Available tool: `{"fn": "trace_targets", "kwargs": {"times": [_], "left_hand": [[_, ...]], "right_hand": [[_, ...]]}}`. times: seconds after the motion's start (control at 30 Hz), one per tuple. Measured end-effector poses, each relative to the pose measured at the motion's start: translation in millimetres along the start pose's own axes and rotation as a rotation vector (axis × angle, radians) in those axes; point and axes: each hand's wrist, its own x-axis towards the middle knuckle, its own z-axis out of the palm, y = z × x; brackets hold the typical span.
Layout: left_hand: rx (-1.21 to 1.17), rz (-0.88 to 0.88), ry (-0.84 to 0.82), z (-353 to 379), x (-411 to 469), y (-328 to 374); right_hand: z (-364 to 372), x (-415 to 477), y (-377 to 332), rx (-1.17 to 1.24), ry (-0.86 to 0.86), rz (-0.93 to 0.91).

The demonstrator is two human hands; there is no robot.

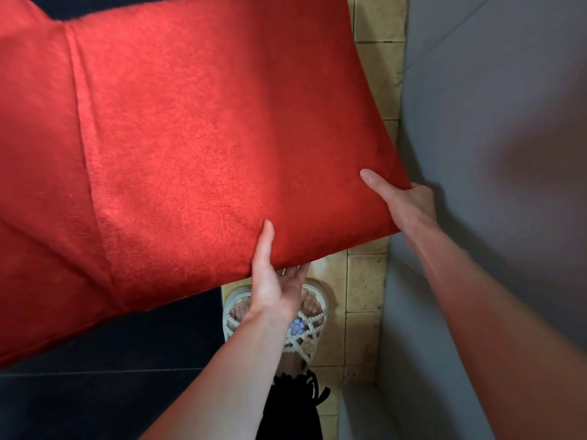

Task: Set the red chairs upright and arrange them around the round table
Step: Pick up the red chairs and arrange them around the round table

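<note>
red chair (190, 138): huge, fills most of the view, cloth-covered face tilted, near corner over the tan tiles
grey wall (492, 122): right side, just beside that corner
floor (365, 281): tan tiles by the wall, dark ones on the left
right hand (409, 204): gripping the chair's corner, thumb on top
left hand (276, 290): gripping the near edge, fingers tucked under
sandal (305, 331): white woven, blue flower, directly below the left hand

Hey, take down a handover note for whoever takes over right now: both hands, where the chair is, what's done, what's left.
Left hand: grips the red chair at its near edge, thumb on top, fingers under.
Right hand: grips its right corner.
Chair: close in front, over the tiled floor; its legs are hidden.
Done: cannot tell; the round table is out of view.
Left: stand this chair at the table.
</note>
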Motion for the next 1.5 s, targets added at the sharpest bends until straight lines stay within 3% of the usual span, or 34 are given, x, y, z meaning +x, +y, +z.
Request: {"fn": "trace_targets", "kwargs": {"times": [0.83,1.5], "left_hand": [[-0.034,0.051,-0.091,22.6,-113.6,57.9],[-0.26,0.039,-0.134,29.6,-192.2,101.2]], "right_hand": [[-28.6,-118.0,-107.6,-0.137,0.171,-0.161],[-35.6,-217.7,-191.8,-0.218,0.185,-0.364]]}}
